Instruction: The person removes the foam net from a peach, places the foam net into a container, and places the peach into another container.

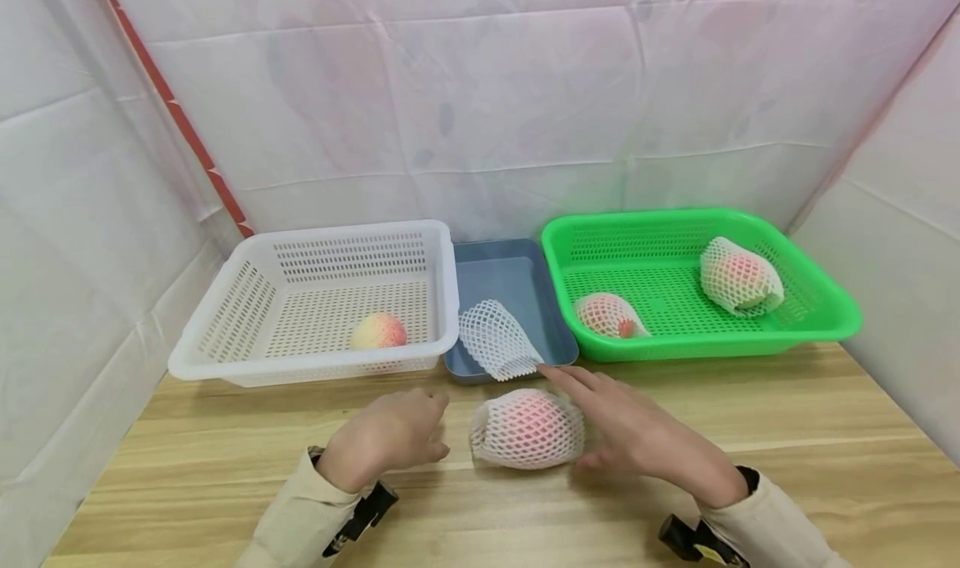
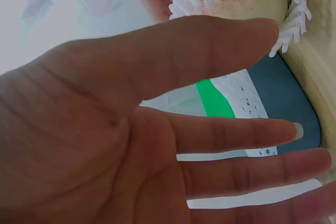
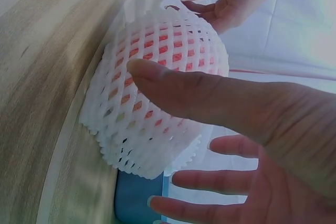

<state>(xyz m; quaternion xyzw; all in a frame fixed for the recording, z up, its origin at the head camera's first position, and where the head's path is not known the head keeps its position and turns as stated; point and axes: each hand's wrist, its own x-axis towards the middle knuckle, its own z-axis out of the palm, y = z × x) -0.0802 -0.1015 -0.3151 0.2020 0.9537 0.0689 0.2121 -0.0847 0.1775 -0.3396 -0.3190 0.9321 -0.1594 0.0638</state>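
Observation:
A peach in a white foam net (image 1: 528, 429) lies on the wooden table between the two hands. Just left of it is my left hand (image 1: 392, 437), apart from it; the left wrist view shows that hand (image 2: 157, 124) with fingers straight and spread, holding nothing. On the other side my right hand (image 1: 637, 434) has its fingers extended beside the netted peach (image 3: 157, 87); whether it touches the net is unclear. An unfilled foam net (image 1: 498, 340) lies over the front part of the blue-grey tray (image 1: 506, 268), near the right fingertips.
At the back left, a white basket (image 1: 442, 301) holds a bare peach (image 1: 378, 332). A green basket (image 1: 720, 347) at the back right holds two netted peaches (image 1: 609, 314), one at its left front and one (image 1: 741, 278) at its right. Pale cloth hangs behind.

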